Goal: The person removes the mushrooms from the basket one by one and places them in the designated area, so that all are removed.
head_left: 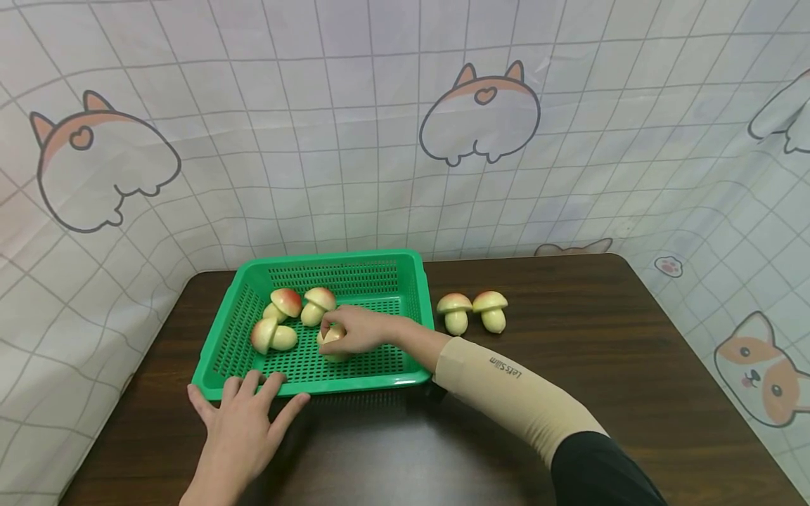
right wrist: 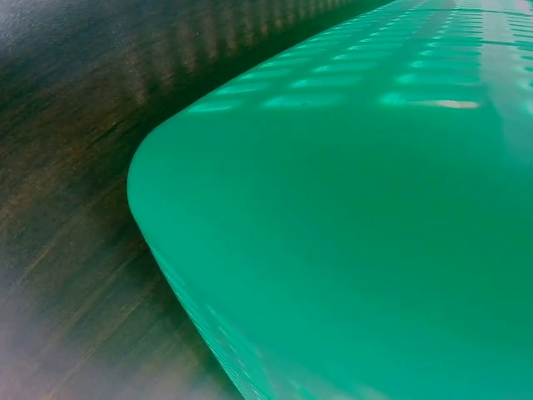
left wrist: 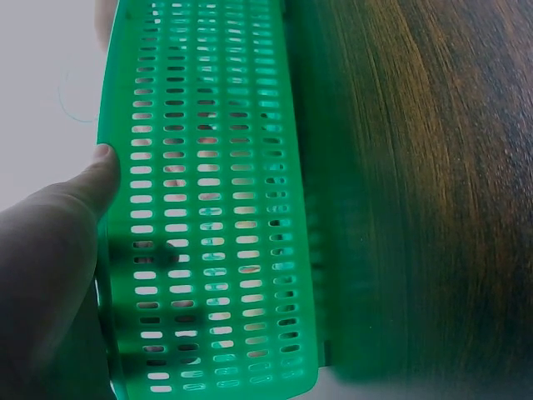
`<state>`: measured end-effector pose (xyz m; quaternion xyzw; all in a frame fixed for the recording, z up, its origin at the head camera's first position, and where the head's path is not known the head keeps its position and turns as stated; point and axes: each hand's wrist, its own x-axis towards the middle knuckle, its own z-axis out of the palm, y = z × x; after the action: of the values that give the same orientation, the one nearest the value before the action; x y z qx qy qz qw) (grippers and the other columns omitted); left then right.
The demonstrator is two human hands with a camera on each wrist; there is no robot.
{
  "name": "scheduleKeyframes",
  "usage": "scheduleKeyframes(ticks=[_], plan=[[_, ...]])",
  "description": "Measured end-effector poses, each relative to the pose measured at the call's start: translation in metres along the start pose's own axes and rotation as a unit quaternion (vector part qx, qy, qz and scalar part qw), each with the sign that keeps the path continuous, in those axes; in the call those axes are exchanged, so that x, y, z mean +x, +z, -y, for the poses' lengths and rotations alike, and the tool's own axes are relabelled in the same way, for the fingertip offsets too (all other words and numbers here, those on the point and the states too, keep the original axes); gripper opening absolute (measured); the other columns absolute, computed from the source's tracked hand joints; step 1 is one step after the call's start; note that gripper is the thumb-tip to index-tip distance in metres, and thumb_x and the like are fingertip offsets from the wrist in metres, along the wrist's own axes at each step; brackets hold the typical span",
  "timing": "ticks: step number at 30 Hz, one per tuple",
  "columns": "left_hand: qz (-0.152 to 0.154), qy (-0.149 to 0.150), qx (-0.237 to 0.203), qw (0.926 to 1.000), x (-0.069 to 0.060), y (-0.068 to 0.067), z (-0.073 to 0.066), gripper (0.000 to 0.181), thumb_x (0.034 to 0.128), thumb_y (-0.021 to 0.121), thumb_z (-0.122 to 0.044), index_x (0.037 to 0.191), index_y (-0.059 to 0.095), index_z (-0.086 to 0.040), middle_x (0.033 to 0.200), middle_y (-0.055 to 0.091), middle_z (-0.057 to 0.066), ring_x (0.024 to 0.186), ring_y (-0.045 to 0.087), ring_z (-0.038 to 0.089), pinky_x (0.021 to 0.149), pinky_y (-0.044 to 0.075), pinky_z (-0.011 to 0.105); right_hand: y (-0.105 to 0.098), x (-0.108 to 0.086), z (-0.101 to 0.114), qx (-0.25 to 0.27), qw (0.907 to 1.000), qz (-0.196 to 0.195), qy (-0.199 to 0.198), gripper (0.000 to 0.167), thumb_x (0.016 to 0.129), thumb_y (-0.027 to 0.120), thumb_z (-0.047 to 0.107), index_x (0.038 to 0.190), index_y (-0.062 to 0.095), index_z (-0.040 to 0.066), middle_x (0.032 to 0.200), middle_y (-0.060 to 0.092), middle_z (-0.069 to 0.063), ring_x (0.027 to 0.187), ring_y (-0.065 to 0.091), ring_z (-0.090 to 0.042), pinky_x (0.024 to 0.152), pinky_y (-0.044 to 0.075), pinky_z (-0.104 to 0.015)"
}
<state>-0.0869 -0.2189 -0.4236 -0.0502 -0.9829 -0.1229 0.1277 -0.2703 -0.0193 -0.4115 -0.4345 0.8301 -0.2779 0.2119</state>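
A green plastic basket (head_left: pixel 361 383) with slotted walls stands at the left of the table. Inside it, my right hand (head_left: pixel 359 329) holds a toy mushroom (head_left: pixel 332 334) between thumb and fingers, low over the basket floor; the fingers partly cover it. Left of that lie three more mushrooms with reddish caps and pale stems: one at the back (head_left: pixel 286 303), one beside it (head_left: pixel 318 305) and one nearer (head_left: pixel 273 336). My left hand (head_left: pixel 237 425) rests spread on the basket's near-left rim. In the left wrist view its thumb (left wrist: pixel 96 179) touches the rim.
Two more toy mushrooms, one on the left (head_left: pixel 455 313) and one on the right (head_left: pixel 491 311), lie side by side right of the basket on the dark wooden table (head_left: pixel 588 337). A gridded cloth (head_left: pixel 354 140) with cartoon dogs hangs behind and around the table.
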Motion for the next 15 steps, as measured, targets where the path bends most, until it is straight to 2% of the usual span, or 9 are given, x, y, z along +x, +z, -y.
scheduleKeyframes(ticks=[3, 8, 12, 15], plan=[[-0.003, 0.001, -0.002, 1.0000, -0.0003, 0.0006, 0.0002, 0.054, 0.0983, 0.060, -0.060, 0.117, 0.068, -0.010, 0.106, 0.059, 0.014, 0.100, 0.050, 0.044, 0.096, -0.015, 0.086, -0.0002, 0.0004, -0.0010, -0.002, 0.9999, -0.009, 0.004, 0.022, 0.100, 0.069, 0.037, 0.101, 0.063, 0.015, 0.096, 0.056, 0.000, 0.079, 0.050, -0.011, 0.067, 0.044, -0.024], [-0.004, 0.002, -0.002, 1.0000, -0.0003, 0.0011, 0.0005, 0.053, 0.0982, 0.060, -0.060, 0.116, 0.068, -0.010, 0.106, 0.059, 0.014, 0.102, 0.050, 0.045, 0.096, -0.015, 0.087, -0.0009, 0.0019, -0.0030, -0.011, 0.9998, -0.018, 0.006, 0.015, 0.099, 0.071, 0.023, 0.092, 0.061, 0.013, 0.082, 0.055, 0.001, 0.068, 0.046, -0.011, 0.062, 0.041, -0.024], [-0.003, 0.001, 0.000, 1.0000, 0.0003, 0.0011, 0.0005, 0.053, 0.0983, 0.060, -0.060, 0.116, 0.068, -0.010, 0.105, 0.059, 0.014, 0.102, 0.050, 0.045, 0.096, -0.015, 0.087, -0.0013, 0.0026, -0.0041, -0.016, 0.9995, -0.018, 0.020, 0.009, 0.098, 0.069, 0.014, 0.101, 0.061, 0.011, 0.088, 0.056, 0.000, 0.072, 0.048, -0.012, 0.063, 0.041, -0.024], [-0.005, 0.001, 0.000, 1.0000, 0.0005, 0.0011, 0.0004, 0.053, 0.0982, 0.060, -0.060, 0.116, 0.068, -0.010, 0.104, 0.058, 0.013, 0.101, 0.050, 0.045, 0.096, -0.015, 0.087, -0.0009, 0.0031, -0.0051, -0.019, 0.9991, -0.021, 0.031, 0.021, 0.099, 0.069, 0.014, 0.118, 0.062, 0.008, 0.103, 0.061, -0.003, 0.079, 0.051, -0.012, 0.067, 0.044, -0.024]])
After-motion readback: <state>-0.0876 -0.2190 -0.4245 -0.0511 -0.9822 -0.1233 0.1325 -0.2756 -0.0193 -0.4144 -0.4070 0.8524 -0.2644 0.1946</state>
